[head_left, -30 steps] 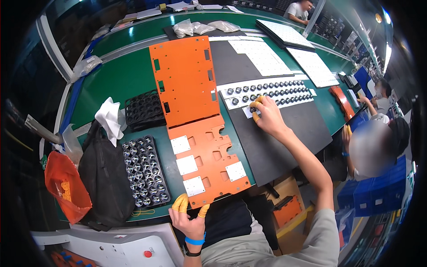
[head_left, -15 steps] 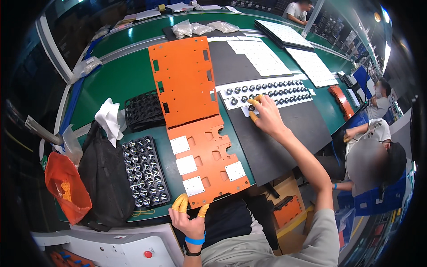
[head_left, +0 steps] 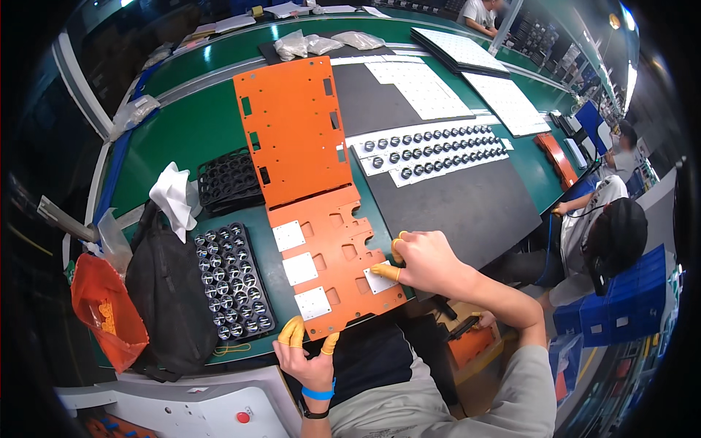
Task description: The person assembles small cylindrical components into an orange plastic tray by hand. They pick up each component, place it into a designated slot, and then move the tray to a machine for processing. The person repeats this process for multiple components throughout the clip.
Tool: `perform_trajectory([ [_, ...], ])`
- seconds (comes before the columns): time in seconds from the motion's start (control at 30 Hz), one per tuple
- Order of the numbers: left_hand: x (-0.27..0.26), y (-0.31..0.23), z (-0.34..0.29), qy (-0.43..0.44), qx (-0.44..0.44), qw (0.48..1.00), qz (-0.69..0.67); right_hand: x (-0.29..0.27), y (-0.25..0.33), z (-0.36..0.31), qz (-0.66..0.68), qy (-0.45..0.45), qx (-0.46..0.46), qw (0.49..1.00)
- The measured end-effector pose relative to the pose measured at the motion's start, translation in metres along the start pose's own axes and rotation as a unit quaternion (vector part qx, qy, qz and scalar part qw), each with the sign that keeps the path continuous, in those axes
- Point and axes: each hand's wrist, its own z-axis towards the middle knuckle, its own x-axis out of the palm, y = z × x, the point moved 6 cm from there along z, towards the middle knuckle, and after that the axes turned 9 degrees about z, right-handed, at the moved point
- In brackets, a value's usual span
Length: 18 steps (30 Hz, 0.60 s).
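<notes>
My left hand (head_left: 307,363), with yellow finger cots, rests at the near edge of an orange jig plate (head_left: 337,255), thumb and fingers apart and holding nothing. Over the jig's right side is my right hand (head_left: 431,264). One yellow-capped digit reaches over a white square plate (head_left: 381,281) set in the jig; another points up, apart from it, with nothing visible between them. More white square plates (head_left: 300,269) lie along the jig's left side. Behind it stands its raised orange lid (head_left: 290,131). White strips (head_left: 438,166) bearing rows of round black parts lie on a dark mat.
Left of the jig are a tray of shiny round parts (head_left: 232,281), an emptier black tray (head_left: 228,181), a black bag (head_left: 169,292) and an orange pouch (head_left: 108,310). White panels (head_left: 504,102) lie far right. A co-worker (head_left: 613,233) sits at the right.
My right hand has come from the strips of black parts toward me, to the white plate at the jig's right. My left hand stays at the jig's edge. The co-worker has leaned down.
</notes>
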Motion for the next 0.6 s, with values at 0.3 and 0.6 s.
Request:
perform_trajectory([
  [0.3,0.000,0.003,-0.001,0.004,-0.010,1.000,0.010,-0.014,-0.027,0.001,0.334,0.000,0.039,0.942],
  [0.6,0.001,0.001,0.000,-0.014,0.036,0.999,0.005,-0.016,-0.083,0.000,-0.113,-0.189,-0.092,0.971],
])
